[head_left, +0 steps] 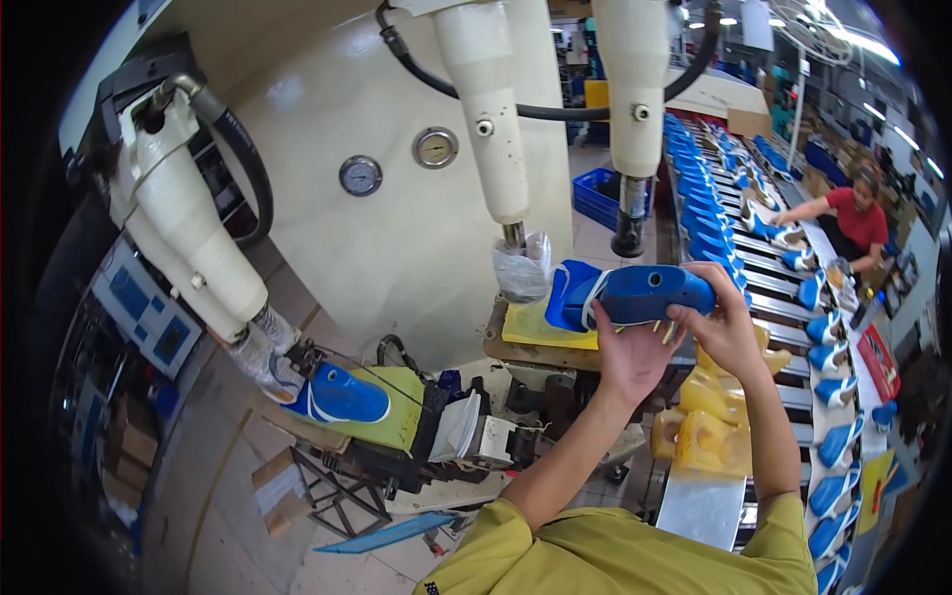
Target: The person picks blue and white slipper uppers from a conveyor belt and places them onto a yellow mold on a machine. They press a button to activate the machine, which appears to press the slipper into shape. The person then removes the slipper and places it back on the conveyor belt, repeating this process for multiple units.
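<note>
Both hands, left (630, 357) and right (722, 332), clamp fingers round the blue shoe (630, 295), hiding its underside; its 3 o'clock end's covered too.

press ram (629, 119) close above shoe (635, 295), pad (540, 325) beneath

Bright ceiling lights (873, 48) shine at two o'clock. The middle looks sharp. Edges go black and bend round, like a fishbowl.

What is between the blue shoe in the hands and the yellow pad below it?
In the head view, nothing: a bare gap separates the blue shoe, held by the left hand and right hand, from the yellow pad.
</note>
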Demonstrator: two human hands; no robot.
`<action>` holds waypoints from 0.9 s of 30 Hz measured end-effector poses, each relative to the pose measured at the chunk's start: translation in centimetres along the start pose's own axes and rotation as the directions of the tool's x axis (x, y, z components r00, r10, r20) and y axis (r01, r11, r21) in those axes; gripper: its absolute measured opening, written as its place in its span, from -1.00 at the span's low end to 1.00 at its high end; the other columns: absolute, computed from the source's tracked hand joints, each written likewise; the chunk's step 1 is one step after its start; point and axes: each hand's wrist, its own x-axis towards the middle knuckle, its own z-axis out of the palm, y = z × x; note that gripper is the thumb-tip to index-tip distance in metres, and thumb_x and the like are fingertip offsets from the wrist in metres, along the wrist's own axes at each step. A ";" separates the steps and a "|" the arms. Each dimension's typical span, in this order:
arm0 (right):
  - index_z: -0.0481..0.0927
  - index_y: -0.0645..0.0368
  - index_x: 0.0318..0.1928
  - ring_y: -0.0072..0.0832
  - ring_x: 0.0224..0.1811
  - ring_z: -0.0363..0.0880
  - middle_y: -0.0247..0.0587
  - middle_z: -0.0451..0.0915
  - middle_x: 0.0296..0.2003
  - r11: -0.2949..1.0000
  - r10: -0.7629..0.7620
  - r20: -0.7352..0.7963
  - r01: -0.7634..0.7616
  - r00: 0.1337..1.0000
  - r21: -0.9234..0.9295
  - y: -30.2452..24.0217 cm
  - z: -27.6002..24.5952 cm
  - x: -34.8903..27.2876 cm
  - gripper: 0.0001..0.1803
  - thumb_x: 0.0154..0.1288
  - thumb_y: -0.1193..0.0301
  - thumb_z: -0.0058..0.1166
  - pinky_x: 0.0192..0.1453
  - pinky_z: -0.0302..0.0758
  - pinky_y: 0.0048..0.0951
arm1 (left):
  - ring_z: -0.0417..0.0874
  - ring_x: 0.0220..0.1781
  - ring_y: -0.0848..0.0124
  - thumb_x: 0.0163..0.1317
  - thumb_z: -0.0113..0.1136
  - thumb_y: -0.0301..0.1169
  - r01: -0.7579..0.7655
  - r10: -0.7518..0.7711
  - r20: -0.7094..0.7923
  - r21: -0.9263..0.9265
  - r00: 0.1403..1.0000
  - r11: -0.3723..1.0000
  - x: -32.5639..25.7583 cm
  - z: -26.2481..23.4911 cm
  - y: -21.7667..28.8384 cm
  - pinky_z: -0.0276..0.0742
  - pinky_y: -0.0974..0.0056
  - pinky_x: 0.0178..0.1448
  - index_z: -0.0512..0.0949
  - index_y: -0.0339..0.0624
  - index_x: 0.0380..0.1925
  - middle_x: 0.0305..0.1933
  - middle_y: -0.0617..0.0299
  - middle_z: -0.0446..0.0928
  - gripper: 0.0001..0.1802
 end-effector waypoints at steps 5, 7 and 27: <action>0.52 0.24 0.06 -0.64 -0.17 0.54 -0.36 0.62 -0.22 0.938 0.174 0.119 -0.201 0.978 0.282 4.0 2.3 2.8 -0.55 0.22 0.38 0.36 -0.10 0.49 -0.58 | 0.22 0.41 0.28 0.36 -0.28 0.38 -0.072 0.076 -0.050 0.077 0.996 0.994 -0.4 -0.9 2.3 0.03 0.01 0.57 0.28 -0.01 0.32 0.34 0.15 0.28 -0.17; 0.52 0.25 0.07 -0.65 -0.16 0.54 -0.34 0.62 -0.20 0.922 0.182 0.147 -0.221 0.972 0.317 5.5 3.0 3.2 -0.55 0.23 0.37 0.36 -0.08 0.50 -0.57 | 0.20 0.44 0.23 0.38 -0.27 0.35 -0.115 0.121 -0.080 0.074 0.989 0.991 -0.6 -1.3 3.0 0.03 -0.01 0.58 0.27 -0.08 0.32 0.35 0.12 0.27 -0.18; 0.60 0.29 0.00 -0.28 -0.08 0.60 -0.14 0.60 -0.14 0.981 -0.171 0.144 0.153 0.975 0.123 9.0 2.6 3.5 -0.56 0.14 0.35 0.39 0.06 0.48 -0.38 | 0.11 0.54 0.07 0.49 -0.18 0.07 -0.267 0.259 -0.205 -0.012 0.944 0.964 -4.0 0.1 2.5 -0.07 -0.06 0.62 0.19 -0.42 0.33 0.41 0.05 0.25 -0.26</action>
